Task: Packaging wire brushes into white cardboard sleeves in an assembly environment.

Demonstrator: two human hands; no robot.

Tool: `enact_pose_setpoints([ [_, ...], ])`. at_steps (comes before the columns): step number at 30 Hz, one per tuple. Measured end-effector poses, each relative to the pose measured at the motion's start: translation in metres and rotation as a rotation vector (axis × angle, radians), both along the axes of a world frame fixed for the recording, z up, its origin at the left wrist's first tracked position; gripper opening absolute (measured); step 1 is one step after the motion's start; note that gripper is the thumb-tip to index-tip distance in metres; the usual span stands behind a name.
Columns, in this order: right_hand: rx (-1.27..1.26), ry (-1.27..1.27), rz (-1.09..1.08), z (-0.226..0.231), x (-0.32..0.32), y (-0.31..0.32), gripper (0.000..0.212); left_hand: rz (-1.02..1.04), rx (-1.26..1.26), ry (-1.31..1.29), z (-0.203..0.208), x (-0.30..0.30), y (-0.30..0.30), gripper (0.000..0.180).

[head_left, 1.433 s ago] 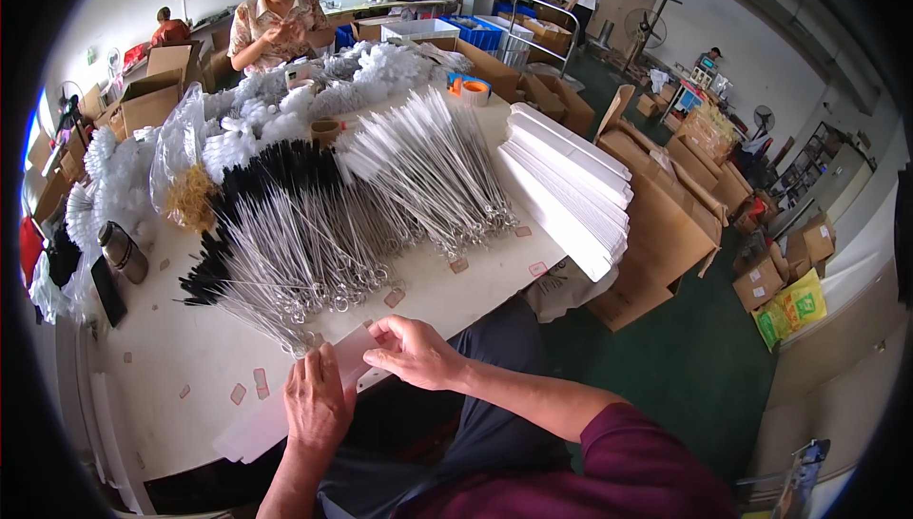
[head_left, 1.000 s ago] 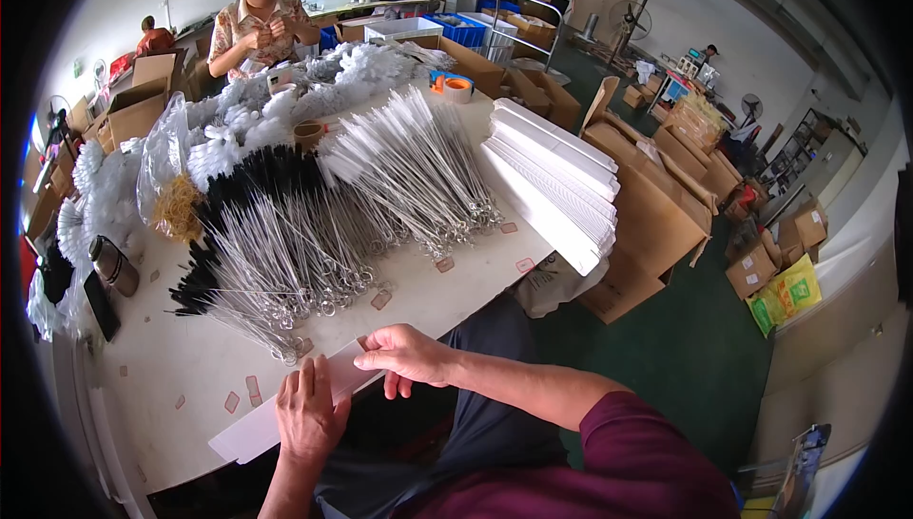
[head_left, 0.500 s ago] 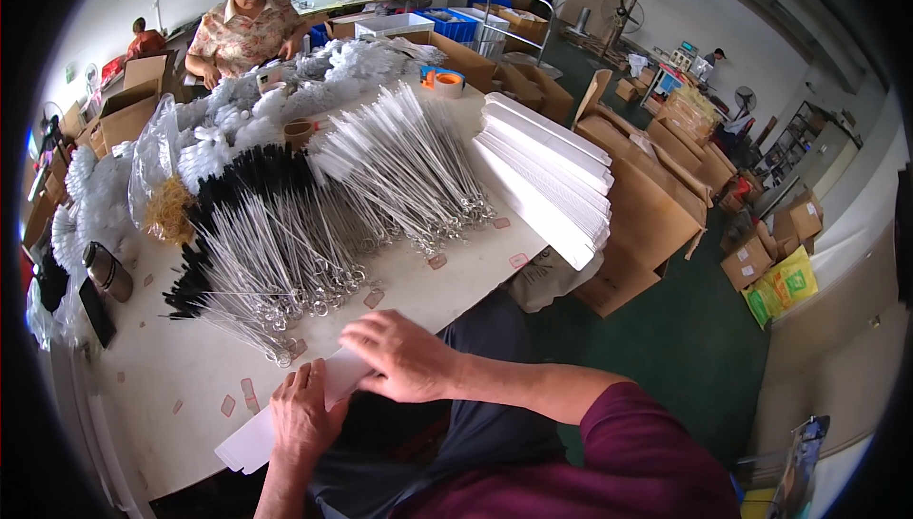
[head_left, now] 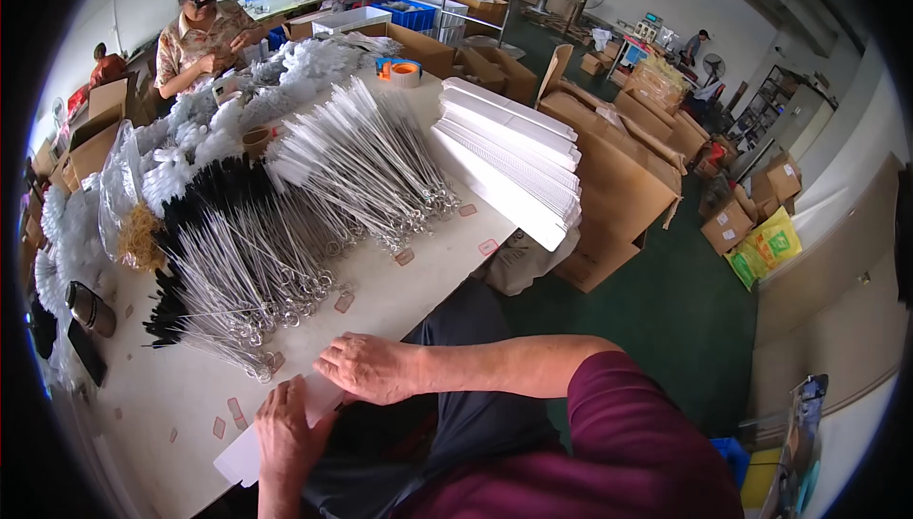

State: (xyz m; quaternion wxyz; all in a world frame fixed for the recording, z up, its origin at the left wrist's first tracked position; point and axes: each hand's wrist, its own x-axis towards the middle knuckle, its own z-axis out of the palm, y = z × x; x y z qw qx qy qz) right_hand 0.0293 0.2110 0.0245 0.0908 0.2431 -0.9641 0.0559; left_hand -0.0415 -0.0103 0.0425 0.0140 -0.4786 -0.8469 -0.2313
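Observation:
A long white paper box [head_left: 321,397] lies slantwise at the table's near edge, between my two hands. My left hand [head_left: 288,435] is wrapped round its middle, and the box's lower end sticks out to the left of the wrist. My right hand [head_left: 369,368] closes over the far end with bent fingers, hiding that end. Just beyond my hands are wire-handled brushes with looped ends: a pile with black bristles [head_left: 228,243] and another with white bristles [head_left: 361,158]. A stack of similar white boxes [head_left: 514,163] lies to the right of the brushes.
An orange tape roll [head_left: 405,73] sits on the table [head_left: 157,381] at the back. White bristle bundles [head_left: 204,129] heap up at left, near a flask [head_left: 90,308]. Large cardboard boxes [head_left: 609,186] stand off the table's right side. A co-worker [head_left: 202,44] sits across the table.
My right hand has come down and curled over the far end of the white box. The whole view has shifted, so the table's things appear further left. The co-worker's hands are raised higher.

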Motion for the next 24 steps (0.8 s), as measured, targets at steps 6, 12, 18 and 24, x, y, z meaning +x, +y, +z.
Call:
enact_pose_setpoints([
  [6,-0.112,0.075,0.025,-0.003,-0.003,-0.006,0.054,0.017,-0.063,-0.024,0.0,-0.003,-0.013,0.062],
  [12,-0.131,0.045,0.054,-0.013,-0.01,-0.012,0.057,0.023,-0.025,-0.037,-0.008,-0.005,-0.012,0.063],
  [18,-0.164,-0.06,-0.008,-0.002,-0.005,0.001,0.062,0.082,-0.071,0.003,-0.005,-0.014,-0.036,0.07],
  [24,-0.164,0.04,-0.003,-0.016,-0.012,0.003,0.06,0.099,-0.135,-0.026,-0.004,-0.015,-0.036,0.068],
])
